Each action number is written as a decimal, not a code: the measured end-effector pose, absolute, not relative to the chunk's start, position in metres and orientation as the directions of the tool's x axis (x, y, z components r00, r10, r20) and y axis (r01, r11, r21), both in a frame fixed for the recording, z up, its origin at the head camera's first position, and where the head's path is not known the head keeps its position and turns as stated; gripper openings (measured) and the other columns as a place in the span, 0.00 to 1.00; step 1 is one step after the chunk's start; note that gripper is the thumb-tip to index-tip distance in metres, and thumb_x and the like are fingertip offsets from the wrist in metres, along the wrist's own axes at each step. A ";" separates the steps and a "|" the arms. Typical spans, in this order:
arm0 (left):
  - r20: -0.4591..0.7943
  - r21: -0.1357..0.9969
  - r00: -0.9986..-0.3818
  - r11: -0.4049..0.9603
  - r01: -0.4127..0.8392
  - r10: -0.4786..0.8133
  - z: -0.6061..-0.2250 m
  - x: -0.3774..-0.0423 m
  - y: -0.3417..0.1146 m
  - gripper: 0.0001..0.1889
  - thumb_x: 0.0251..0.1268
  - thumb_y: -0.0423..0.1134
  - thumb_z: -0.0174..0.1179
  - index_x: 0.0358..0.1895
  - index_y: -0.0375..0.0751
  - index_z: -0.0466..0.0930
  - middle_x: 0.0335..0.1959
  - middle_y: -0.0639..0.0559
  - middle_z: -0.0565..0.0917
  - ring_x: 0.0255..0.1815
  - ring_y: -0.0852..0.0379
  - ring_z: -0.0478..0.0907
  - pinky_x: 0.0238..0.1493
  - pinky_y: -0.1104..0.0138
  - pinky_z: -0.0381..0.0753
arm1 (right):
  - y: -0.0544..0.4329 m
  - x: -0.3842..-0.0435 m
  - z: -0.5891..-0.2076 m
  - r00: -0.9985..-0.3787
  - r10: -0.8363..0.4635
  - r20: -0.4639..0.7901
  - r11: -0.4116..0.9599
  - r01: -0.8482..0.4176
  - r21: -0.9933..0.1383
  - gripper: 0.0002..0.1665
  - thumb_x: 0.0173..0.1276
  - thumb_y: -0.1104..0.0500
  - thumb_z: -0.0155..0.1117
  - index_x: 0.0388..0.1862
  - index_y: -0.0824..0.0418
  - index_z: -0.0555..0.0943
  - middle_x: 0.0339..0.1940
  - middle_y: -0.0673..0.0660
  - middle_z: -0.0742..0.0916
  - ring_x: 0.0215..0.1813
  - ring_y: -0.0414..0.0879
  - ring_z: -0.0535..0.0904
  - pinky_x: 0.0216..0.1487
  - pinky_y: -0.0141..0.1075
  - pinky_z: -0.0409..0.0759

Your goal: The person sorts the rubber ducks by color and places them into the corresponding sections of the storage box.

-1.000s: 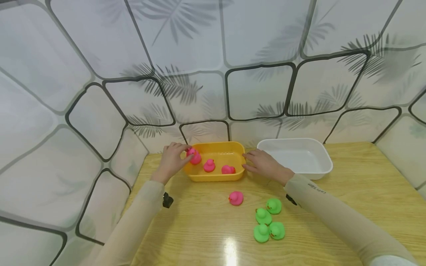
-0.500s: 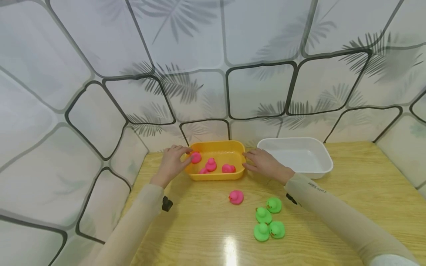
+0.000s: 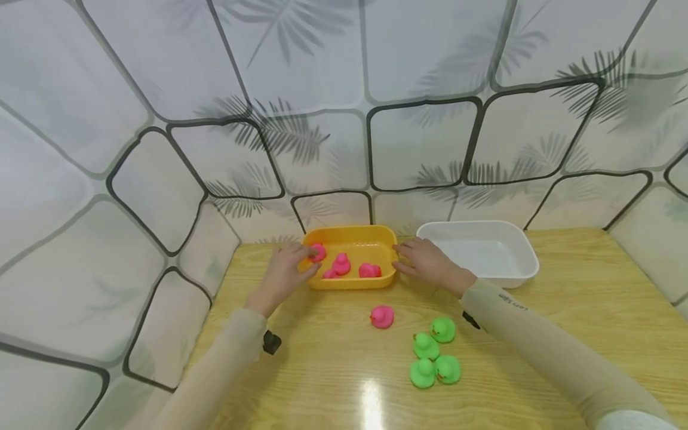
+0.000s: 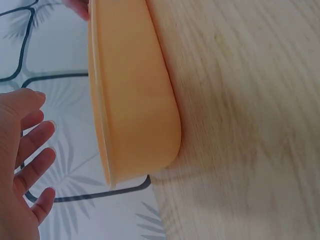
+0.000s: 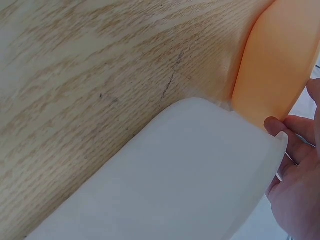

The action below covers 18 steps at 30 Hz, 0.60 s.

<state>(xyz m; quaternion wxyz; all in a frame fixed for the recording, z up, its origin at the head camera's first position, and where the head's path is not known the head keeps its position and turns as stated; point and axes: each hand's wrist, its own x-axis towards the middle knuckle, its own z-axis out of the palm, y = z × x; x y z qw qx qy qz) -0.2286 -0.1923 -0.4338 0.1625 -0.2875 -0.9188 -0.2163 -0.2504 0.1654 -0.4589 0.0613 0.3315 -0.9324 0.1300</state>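
Note:
My left hand hovers at the left end of an orange tub, fingers spread and relaxed, partly hiding one pink rubber duck. In the left wrist view the fingers hold nothing and stand apart from the tub wall. Several pink ducks lie in the tub, among them one near the middle and one on its side to the right. At the tub's right end, my right hand touches the rim and outer wall with extended fingertips. Another pink duck sits on the table in front.
A white tub stands right of the orange one, its near corner beneath my right hand. Several green rubber ducks cluster on the wooden table. Behind both tubs rises a patterned wall.
A pink duck held by my left hand has been let go and lies at the tub's near left. The left hand has shifted slightly right and toward me; the right hand stays put.

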 end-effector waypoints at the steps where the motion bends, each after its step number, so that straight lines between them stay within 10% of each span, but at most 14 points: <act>1: 0.425 0.302 -0.776 0.735 0.607 0.465 -0.435 -0.227 -0.191 0.09 0.67 0.40 0.72 0.45 0.40 0.88 0.41 0.46 0.88 0.47 0.44 0.79 0.53 0.44 0.72 | 0.165 -0.251 -0.459 -0.772 -0.603 0.200 0.746 -0.635 -0.200 0.29 0.77 0.51 0.65 0.64 0.73 0.80 0.57 0.68 0.86 0.59 0.64 0.81 0.62 0.60 0.78; 18: 0.553 0.279 -0.589 0.536 0.797 0.589 -0.445 -0.190 -0.161 0.11 0.59 0.35 0.76 0.44 0.41 0.89 0.37 0.50 0.89 0.41 0.51 0.81 0.46 0.57 0.82 | 0.166 -0.252 -0.461 -0.757 -0.612 0.229 0.732 -0.652 -0.198 0.27 0.76 0.52 0.65 0.62 0.73 0.81 0.55 0.68 0.86 0.58 0.64 0.81 0.60 0.60 0.79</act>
